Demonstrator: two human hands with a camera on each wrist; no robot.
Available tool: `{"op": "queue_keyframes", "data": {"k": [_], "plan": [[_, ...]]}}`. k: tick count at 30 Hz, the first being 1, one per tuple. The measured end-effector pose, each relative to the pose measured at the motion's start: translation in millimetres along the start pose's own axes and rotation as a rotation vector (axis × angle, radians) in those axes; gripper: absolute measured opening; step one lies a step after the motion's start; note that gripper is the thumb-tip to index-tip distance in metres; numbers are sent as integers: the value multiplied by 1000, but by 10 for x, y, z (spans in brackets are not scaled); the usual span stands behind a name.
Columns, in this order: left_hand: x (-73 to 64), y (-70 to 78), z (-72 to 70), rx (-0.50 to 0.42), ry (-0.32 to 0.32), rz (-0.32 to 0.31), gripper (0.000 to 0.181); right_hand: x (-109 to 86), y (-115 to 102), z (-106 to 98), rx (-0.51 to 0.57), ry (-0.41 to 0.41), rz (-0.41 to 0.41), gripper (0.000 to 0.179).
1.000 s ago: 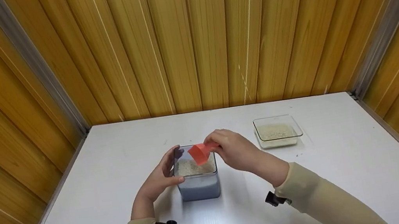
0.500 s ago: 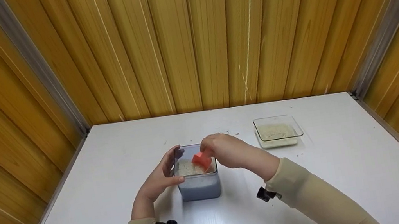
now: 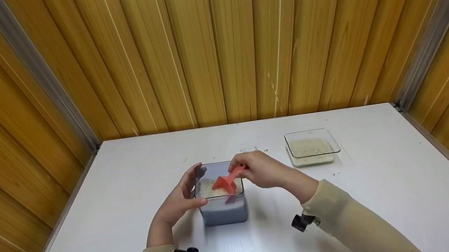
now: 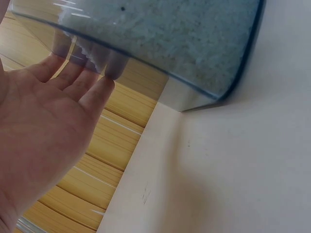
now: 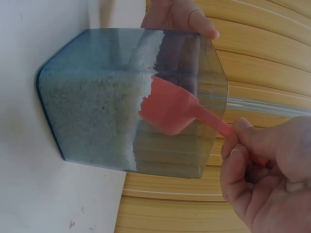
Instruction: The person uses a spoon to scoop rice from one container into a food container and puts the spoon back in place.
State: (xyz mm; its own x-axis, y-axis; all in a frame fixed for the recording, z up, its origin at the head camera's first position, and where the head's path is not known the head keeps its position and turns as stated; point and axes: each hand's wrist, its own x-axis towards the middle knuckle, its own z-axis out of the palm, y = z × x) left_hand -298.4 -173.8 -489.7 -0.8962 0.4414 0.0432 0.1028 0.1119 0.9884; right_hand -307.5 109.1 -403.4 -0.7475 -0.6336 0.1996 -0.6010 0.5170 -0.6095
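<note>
A clear bluish square container (image 3: 225, 215) stands upright on the table, partly filled with what looks like rice (image 3: 206, 188). My left hand (image 3: 177, 205) holds its left side, thumb at the near rim and fingers round the far-left wall; in the left wrist view those fingers (image 4: 92, 82) lie against the plastic. My right hand (image 3: 263, 169) pinches the handle of a red scoop (image 3: 225, 184) over the right rim. In the right wrist view, the scoop's head (image 5: 170, 107) is inside the container, its front edge sunk into the grains.
Back right on the white table (image 3: 111, 232) sits a shallow glass dish (image 3: 312, 160) with a layer of similar grains. A few stray grains lie on the tabletop. Wood-patterned panels (image 3: 213, 47) rise behind and on both sides.
The red scoop has gone down from the container's rim into the grains, and its handle has since swung toward the right. My left hand stays in place on the container.
</note>
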Motion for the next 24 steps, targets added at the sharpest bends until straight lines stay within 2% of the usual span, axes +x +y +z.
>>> {"op": "queue_keyframes", "data": {"k": [8,12,17,24], "plan": [[-3,11,3,9,7,-3,107,-6,28,69,119,6,69,11],[4,3,1,7,11,-10,108,-6,30,106,206,12,142,12],[5,15,11,8,24,-32,108,-12,4,160,296,48,233,15],[-3,25,16,10,30,-28,109,-27,-20,238,343,113,272,18]]}}
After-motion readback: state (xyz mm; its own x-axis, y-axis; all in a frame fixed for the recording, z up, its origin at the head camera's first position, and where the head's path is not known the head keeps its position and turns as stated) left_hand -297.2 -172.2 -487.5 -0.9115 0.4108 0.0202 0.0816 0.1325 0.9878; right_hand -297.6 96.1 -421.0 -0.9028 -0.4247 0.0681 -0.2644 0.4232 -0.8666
